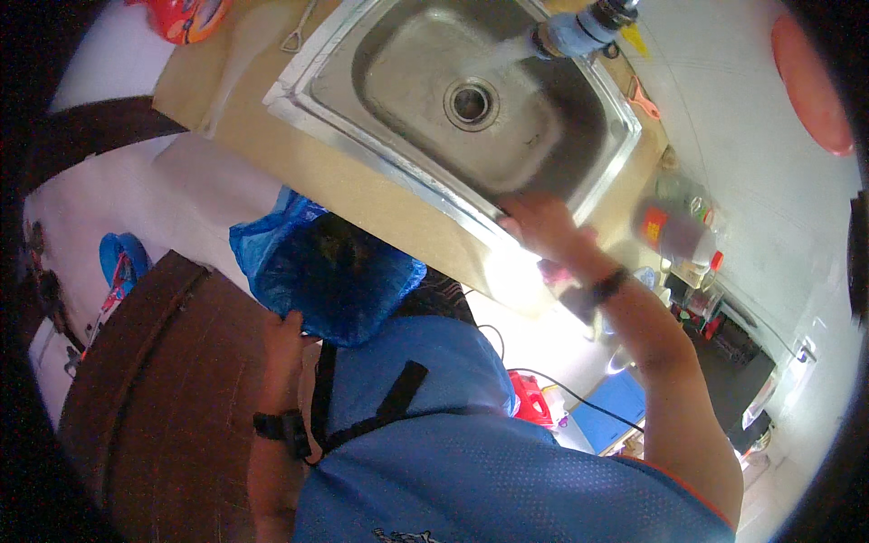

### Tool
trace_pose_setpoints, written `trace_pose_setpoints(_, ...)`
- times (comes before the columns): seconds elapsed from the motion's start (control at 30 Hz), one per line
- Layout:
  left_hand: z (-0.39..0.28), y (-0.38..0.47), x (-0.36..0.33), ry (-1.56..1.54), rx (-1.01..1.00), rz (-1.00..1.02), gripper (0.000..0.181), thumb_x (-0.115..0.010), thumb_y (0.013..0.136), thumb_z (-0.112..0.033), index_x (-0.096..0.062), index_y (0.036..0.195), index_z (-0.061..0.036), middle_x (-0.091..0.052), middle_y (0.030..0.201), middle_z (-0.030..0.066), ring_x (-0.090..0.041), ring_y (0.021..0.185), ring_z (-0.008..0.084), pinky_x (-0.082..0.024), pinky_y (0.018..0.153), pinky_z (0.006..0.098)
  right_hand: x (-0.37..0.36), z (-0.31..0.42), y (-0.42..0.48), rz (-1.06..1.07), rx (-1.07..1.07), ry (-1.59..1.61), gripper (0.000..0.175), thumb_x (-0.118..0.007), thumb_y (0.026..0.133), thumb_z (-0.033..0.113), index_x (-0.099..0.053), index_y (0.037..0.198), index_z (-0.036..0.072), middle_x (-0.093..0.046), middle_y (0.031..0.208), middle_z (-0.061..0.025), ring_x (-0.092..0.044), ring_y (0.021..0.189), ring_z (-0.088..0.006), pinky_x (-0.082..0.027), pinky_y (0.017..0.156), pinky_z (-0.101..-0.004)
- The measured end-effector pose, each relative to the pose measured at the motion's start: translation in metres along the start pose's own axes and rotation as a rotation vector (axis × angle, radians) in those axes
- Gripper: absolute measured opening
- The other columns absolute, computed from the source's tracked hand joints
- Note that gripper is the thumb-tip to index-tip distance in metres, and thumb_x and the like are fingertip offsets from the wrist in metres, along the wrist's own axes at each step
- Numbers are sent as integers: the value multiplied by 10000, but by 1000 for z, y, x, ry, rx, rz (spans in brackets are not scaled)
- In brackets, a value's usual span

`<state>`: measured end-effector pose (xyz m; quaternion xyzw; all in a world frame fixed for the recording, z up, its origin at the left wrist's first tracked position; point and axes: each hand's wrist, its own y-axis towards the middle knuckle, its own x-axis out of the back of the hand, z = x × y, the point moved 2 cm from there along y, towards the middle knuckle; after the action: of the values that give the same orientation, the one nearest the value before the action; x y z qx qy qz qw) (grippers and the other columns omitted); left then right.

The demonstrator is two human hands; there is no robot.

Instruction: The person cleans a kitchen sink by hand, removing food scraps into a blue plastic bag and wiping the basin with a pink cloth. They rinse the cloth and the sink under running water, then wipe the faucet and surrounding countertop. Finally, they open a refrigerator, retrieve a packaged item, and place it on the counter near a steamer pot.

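Note:
My left hand [288,329] is closed on the rim of a bin lined with a blue plastic bag [271,261], below the counter's front edge. The inside of the bin is dark, and its contents cannot be made out. At the near right corner of the stainless steel sink [407,108], my right hand [543,224] rests over the rim, blurred. Whether it holds anything there cannot be told. Water runs from the faucet [577,34] towards the round drain [471,103].
Bottles, one with a red cap [686,241], stand along the wall right of the sink. An orange peeler [643,100] lies behind the sink's right edge. A brown wooden surface [176,394] is at the left. A red container [531,399] and a black cable [584,397] are low on the right.

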<state>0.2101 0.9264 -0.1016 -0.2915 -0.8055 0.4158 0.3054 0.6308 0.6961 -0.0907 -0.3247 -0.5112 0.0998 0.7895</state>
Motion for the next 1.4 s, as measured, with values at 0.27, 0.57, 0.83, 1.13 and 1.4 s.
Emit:
trace_pose_setpoints(0.27, -27, -10, 2, 15, 90, -47, 357, -519, 933, -111, -530, 1271, 3, -644, 1141, 182, -693, 933, 307, -635, 675, 406, 26, -37, 123, -583, -330, 1375, 268, -478, 1021, 220, -632, 1040, 2, -687, 894, -108, -677, 806, -217, -544, 711, -388)
trace_pose_setpoints(0.57, -27, -21, -1, -5, 162, -38, 354, -502, 939, -105, -542, 1271, 15, -660, 1130, 182, -701, 912, 295, -631, 679, 404, 114, -22, 152, -403, 457, 2398, 191, -538, 1003, 205, -618, 981, 33, -660, 888, -130, -634, 803, -270, -528, 744, -376)
trace_pose_setpoints(0.83, -19, -12, -3, -252, 155, -40, 364, -504, 927, -112, -552, 1267, 10, -673, 1102, 148, -696, 874, 271, -624, 673, 394, 68, 130, 205, -673, -150, 658, 512, -469, 1006, 408, -529, 1270, -26, -649, 1182, -264, -648, 1060, -395, -490, 940, -475)
trace_pose_setpoints(1.13, -26, -16, -1, -237, 154, -60, 351, -513, 918, -97, -572, 1250, 3, -677, 1095, 150, -696, 927, 253, -616, 729, 397, 125, 173, 230, -410, -556, 541, 595, -336, 1044, 481, -562, 1185, -51, -682, 1058, -290, -651, 1070, -436, -515, 906, -521)
trace_pose_setpoints(1.4, -38, -24, -1, -275, 176, -54, 364, -493, 928, -79, -549, 1278, 2, -666, 1129, 158, -698, 927, 274, -622, 748, 408, 121, 101, 302, -755, -652, 902, 539, -441, 1009, 476, -639, 1108, -15, -712, 984, -245, -681, 1015, -396, -522, 878, -520)
